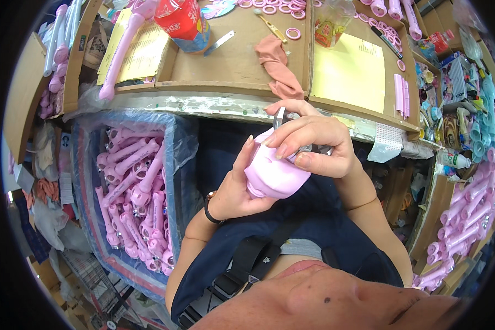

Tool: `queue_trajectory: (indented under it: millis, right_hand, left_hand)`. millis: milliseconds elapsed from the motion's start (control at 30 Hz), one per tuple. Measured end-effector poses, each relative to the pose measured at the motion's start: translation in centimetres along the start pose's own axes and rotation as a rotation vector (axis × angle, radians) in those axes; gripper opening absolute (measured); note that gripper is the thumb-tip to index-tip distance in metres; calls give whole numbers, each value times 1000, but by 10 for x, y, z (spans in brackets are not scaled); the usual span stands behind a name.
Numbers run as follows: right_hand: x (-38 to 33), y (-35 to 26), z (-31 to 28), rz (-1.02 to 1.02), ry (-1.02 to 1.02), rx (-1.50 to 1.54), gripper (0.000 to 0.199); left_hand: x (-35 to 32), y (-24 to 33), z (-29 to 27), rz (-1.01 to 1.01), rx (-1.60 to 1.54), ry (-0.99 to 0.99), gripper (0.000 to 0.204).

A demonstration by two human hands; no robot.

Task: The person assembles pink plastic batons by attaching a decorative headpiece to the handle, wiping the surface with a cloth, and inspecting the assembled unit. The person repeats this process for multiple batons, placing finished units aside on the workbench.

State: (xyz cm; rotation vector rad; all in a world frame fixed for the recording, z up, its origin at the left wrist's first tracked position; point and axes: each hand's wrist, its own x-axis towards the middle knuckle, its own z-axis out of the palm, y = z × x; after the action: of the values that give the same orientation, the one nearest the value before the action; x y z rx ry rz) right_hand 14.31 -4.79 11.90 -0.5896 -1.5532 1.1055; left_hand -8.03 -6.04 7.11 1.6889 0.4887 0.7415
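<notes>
a: what's in the hands?
b: left hand (234, 190) cups a pink plastic toy part (272, 173) at frame centre; right hand (313, 146) fingers pinch a small metal tool (280, 117) on top.
a: nearby?
b: bin of pink handles (135, 192), left.

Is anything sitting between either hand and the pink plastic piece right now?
Nothing visible. The left hand cups the pink piece from below, and the right hand presses on its top, both in direct contact.
</notes>
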Motion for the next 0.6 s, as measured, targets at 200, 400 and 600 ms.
queue_trajectory:
  millis: [200,400,600]
  right_hand:
    - [-2,-3,2,31,33,-54,15]
    - [-3,17,6,-127,227,259,37]
    - [-25,45,20,3,366,798,54]
  left_hand:
    - [-1,2,1,-36,98,-12,108]
    - [-2,0,-1,16,118,82,108]
    - [-9,-8,-2,22,69,84,109]
